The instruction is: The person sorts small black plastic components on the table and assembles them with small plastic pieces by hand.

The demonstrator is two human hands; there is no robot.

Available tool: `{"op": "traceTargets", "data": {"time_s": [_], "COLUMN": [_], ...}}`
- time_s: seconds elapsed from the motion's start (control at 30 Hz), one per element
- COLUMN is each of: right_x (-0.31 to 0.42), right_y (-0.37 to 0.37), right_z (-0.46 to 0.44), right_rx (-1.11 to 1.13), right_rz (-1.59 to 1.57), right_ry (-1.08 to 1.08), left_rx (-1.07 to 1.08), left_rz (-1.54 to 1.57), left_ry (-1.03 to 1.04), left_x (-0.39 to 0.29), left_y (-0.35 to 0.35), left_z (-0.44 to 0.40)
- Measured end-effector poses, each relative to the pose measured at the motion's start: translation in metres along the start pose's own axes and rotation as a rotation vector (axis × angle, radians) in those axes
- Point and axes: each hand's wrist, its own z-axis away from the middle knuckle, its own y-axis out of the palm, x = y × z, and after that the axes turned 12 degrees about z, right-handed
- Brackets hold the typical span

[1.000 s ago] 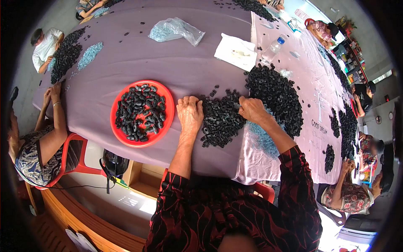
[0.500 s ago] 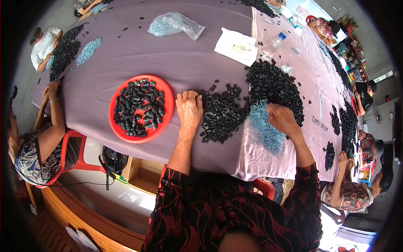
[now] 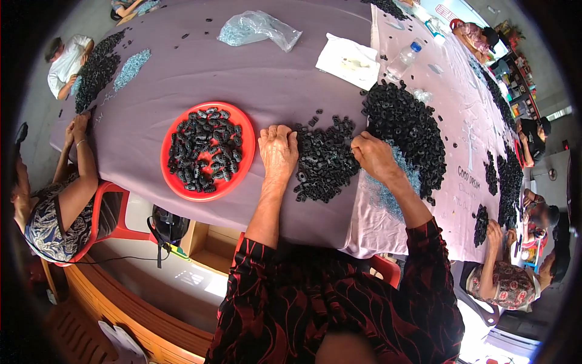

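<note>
Fingers curled, my left hand point(image 3: 278, 151) rests on the purple cloth between the red plate point(image 3: 250, 148) and a smaller heap of black parts point(image 3: 326, 161); what it holds, if anything, is hidden. My right hand point(image 3: 374, 158) is closed in a pinch at the right edge of that heap, its contents too small to make out. Under and beside my right wrist lies a pile of small clear-blue pieces point(image 3: 388, 197). A larger heap of black parts point(image 3: 409, 130) spreads behind and right of it. Several assembled-looking black pieces point(image 3: 206, 148) lie on the plate.
A clear bag of blue pieces point(image 3: 254, 30), a white cloth point(image 3: 348, 60) and a plastic bottle point(image 3: 404, 59) lie farther back. People sit around the table, one at the left point(image 3: 57, 212) and one at the right point(image 3: 497, 279). More black heaps point(image 3: 100, 67) lie near them.
My right hand went from the black heap to the blue pile, then came back left to the black heap's edge. My left hand stays beside the plate. The view has shifted slightly.
</note>
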Motion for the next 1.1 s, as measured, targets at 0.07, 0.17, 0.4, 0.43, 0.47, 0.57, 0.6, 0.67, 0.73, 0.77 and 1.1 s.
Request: {"op": "traceTargets", "data": {"time_s": [0.07, 0.17, 0.4, 0.43, 0.47, 0.57, 0.6, 0.67, 0.73, 0.77, 1.1], "right_x": [-0.002, 0.0, 0.003, 0.005, 0.006, 0.003, 0.002, -0.003, -0.006, -0.007, -0.013], "right_y": [0.005, -0.001, 0.007, 0.006, 0.005, 0.002, 0.004, 0.009, 0.009, 0.009, 0.001], "right_z": [-0.006, -0.009, -0.008, -0.009, -0.01, -0.012, -0.011, -0.01, -0.008, -0.007, -0.005], "right_rx": [0.049, 0.16, 0.1, 0.114, 0.127, 0.152, 0.149, 0.035, 0.017, 0.0, -0.008], "right_rz": [0.028, 0.09, 0.163, 0.188, 0.213, 0.168, 0.169, 0.138, 0.027, -0.087, -0.108], "right_ry": [-0.031, -0.04, -0.098, -0.094, -0.09, -0.077, -0.078, -0.099, -0.058, -0.015, -0.023], "left_rx": [0.008, 0.011, 0.012, 0.009, 0.009, 0.004, 0.01, 0.012, 0.011, 0.01, 0.009], "left_rz": [-0.002, 0.016, 0.005, 0.01, 0.012, 0.007, 0.002, -0.003, 0.008, 0.008, -0.001], "left_ry": [-0.004, -0.017, -0.019, -0.017, -0.015, -0.014, -0.017, -0.019, -0.02, -0.02, 0.0], "left_x": [0.0, -0.001, 0.0, 0.0, -0.001, -0.001, -0.001, -0.001, 0.0, 0.0, -0.001], "left_y": [-0.001, 0.0, 0.001, 0.001, 0.001, 0.0, 0.0, 0.001, 0.001, 0.0, 0.0], "left_z": [0.0, 0.001, 0.0, 0.0, 0.001, 0.0, 0.0, 0.0, 0.0, 0.0, 0.0]}}
